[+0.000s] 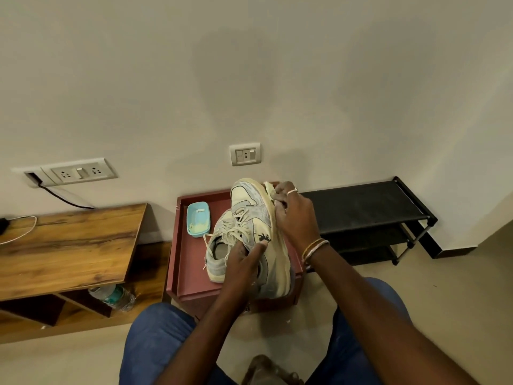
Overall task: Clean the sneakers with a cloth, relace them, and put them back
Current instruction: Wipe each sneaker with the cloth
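A cream and pale-blue sneaker (256,218) is tipped on its side above the red tray-topped stool (188,262), toe pointing away from me. My left hand (244,262) grips it at the collar, thumb on the side panel. My right hand (291,215) holds a pale yellow cloth (268,187) bunched against the sole's edge near the toe. A second sneaker (219,245) with loose white laces lies on the stool just left of the held one.
A light-blue dish (197,219) with something pale inside sits at the stool's back left. A black shoe rack (363,207) stands to the right, a wooden desk (69,245) to the left with a water bottle (113,297) under it.
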